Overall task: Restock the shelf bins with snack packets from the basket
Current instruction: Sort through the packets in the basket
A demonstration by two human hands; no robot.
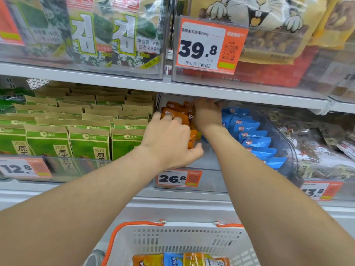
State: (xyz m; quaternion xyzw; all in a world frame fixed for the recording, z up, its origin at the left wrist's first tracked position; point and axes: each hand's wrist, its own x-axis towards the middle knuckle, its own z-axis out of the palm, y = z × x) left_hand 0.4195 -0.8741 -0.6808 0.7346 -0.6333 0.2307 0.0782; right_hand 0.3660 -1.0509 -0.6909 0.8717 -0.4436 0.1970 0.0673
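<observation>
1. Grips the orange packets (176, 114) with the left hand (169, 139): fingers spread and bent over the top of the stack, thumb curled in from the lower right, pinching the stack between them.
2. Reaches deeper with the right hand (208, 114), back of the hand toward the camera, just beside the left one and against the right side of the same orange stack.
3. Cannot tell how far open the right fingers are, or what they hold: tips tucked up under the front edge of the upper shelf (134, 81) and partly behind the packets.
4. Orange packets standing in a row in the left part of the clear bin (213, 162), between both hands, with the front ones directly below the left palm.
5. Just right of the orange row, blue packets (251, 135) leaning one behind another, close to the right wrist.
6. On the bin front, a price tag (178, 178) reading 26.8, just below the left wrist.
7. Lower down, between the two forearms, the basket (182, 240), white with orange handles; inside it more packets in orange, blue and yellow, cut off by the bottom edge, print too small to read.
8. Left of the bin, green bags (86, 139) in rows, just beside the left hand.
</observation>
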